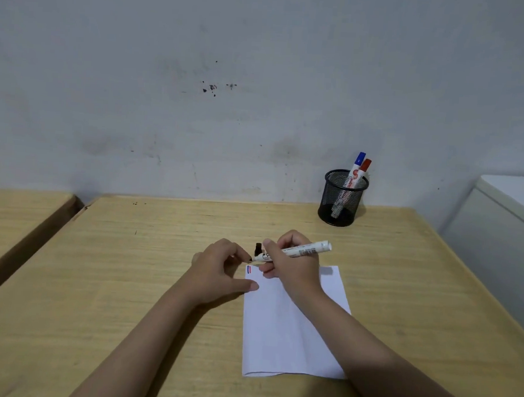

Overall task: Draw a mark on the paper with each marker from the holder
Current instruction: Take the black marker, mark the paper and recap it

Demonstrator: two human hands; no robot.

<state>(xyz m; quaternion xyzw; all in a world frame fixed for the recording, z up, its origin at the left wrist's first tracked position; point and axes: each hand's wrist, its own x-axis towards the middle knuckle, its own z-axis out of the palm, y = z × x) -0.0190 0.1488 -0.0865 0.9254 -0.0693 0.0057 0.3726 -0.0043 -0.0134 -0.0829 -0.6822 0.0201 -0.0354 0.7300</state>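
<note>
Head view: right hand point(293, 263) around uncapped black marker point(297, 251) (label unreadable); left hand point(220, 267) loosely curled, empty, beside paper point(290, 336).

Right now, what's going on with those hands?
Right hand grips uncapped black marker. Left hand steadies paper. Blue, red marks down. Nothing blocking.

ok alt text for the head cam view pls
The right hand holds an uncapped black marker above white paper bearing blue and red marks; the left hand steadies the sheet. A mesh holder behind holds two markers.
</note>
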